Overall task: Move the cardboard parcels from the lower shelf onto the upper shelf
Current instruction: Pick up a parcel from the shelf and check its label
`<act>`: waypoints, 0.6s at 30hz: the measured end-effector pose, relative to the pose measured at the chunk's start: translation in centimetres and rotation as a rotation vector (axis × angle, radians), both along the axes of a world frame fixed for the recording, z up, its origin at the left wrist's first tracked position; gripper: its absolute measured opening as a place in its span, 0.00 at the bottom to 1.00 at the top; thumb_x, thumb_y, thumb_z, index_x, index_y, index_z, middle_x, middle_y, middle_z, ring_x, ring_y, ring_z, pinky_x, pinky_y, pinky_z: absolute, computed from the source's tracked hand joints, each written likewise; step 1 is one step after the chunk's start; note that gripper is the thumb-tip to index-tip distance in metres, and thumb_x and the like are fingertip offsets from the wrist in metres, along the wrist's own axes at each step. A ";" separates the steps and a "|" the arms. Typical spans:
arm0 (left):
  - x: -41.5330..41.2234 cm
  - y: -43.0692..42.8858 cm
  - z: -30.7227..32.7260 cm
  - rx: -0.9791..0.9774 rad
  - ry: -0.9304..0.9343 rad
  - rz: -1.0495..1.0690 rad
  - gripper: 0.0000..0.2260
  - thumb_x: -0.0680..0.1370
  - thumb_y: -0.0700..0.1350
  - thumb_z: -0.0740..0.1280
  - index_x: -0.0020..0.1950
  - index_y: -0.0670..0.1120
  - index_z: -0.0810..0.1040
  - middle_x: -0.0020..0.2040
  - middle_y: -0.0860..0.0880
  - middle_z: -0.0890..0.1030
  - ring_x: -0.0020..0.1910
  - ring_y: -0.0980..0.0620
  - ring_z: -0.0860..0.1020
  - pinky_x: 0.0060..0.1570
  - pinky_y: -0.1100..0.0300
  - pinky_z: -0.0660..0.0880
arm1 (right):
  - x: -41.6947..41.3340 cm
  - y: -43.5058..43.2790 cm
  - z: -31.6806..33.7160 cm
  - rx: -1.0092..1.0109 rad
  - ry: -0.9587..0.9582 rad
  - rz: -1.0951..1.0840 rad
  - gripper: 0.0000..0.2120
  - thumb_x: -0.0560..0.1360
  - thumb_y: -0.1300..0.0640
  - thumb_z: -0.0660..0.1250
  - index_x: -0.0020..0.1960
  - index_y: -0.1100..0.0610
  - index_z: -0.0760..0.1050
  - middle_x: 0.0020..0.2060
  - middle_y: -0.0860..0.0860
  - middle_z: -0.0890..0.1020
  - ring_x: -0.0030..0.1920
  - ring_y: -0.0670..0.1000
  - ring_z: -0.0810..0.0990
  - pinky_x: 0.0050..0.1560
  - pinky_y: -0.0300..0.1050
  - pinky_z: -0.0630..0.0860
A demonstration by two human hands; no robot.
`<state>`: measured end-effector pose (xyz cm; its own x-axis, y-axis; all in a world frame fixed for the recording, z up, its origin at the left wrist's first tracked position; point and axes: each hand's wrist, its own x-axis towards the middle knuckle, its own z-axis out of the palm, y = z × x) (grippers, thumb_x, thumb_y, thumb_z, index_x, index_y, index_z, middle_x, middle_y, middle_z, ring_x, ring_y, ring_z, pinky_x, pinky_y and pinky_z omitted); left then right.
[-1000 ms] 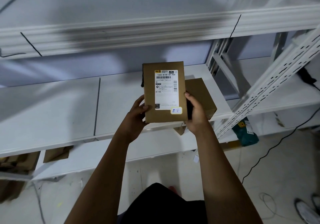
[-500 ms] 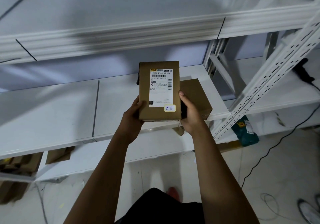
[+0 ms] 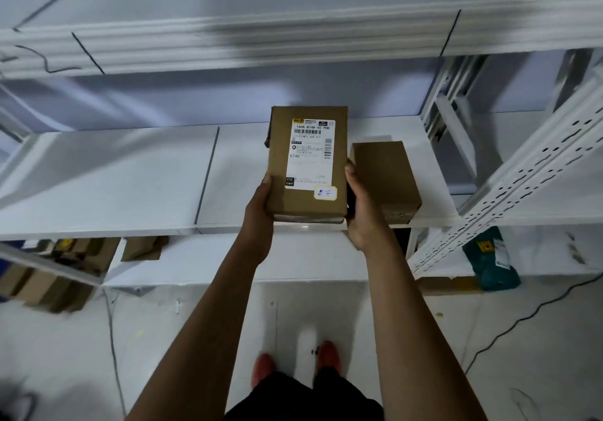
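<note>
Both hands, left hand (image 3: 261,207) and right hand (image 3: 360,212), grip closed on the labelled parcel (image 3: 306,163), held above the shelf (image 3: 107,179) just left of a plain parcel (image 3: 385,176); advise setting it flat, clear of that neighbour.

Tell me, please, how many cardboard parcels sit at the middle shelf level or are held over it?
2: the labelled parcel held between the left hand and right hand, and a plain parcel resting on the shelf beside it. More boxes lie lower down, partly hidden.
</note>
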<state>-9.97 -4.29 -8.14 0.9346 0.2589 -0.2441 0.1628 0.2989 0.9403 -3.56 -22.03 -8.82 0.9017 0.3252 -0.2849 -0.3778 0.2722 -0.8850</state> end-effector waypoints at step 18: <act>-17.4 11.6 4.4 -0.073 -0.156 0.199 0.16 0.84 0.57 0.58 0.64 0.54 0.82 0.59 0.54 0.89 0.58 0.56 0.86 0.58 0.57 0.77 | -17.0 13.0 5.1 0.043 -0.243 0.053 0.38 0.72 0.29 0.68 0.78 0.41 0.69 0.72 0.48 0.80 0.73 0.53 0.77 0.73 0.58 0.73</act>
